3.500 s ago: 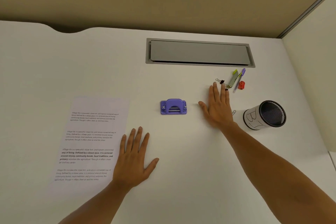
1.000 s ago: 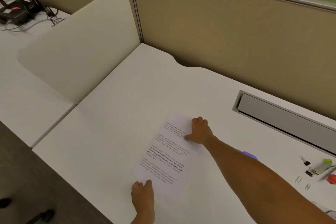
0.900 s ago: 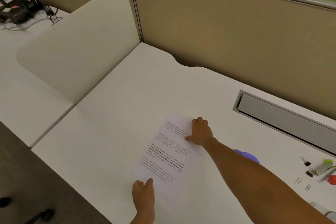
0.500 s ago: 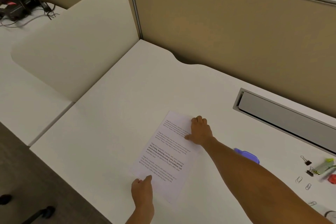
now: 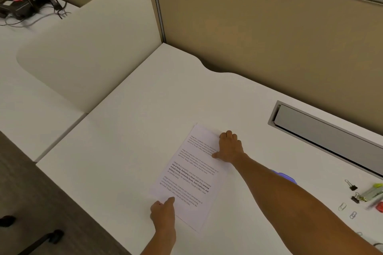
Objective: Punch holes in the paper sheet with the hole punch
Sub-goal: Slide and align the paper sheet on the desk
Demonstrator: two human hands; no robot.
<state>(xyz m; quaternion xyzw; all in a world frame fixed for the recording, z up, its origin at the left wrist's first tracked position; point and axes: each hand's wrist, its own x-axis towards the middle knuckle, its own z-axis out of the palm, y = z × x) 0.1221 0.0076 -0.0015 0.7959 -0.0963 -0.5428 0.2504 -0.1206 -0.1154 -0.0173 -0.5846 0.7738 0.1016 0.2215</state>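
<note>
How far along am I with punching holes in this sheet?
Nothing is punched yet: the paper sheet lies flat on the desk with no holes visible. In hand: the right hand grips its far edge and the left hand pinches its near corner. Left: the purple hole punch sits untouched beyond the right forearm; bring the sheet to it, slot the edge in and press.

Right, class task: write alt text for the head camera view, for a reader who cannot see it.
A person's two hands take hold of a printed paper sheet on a white desk: left hand at its near corner, right hand at its far edge. A purple hole punch peeks from behind the right forearm.
</note>
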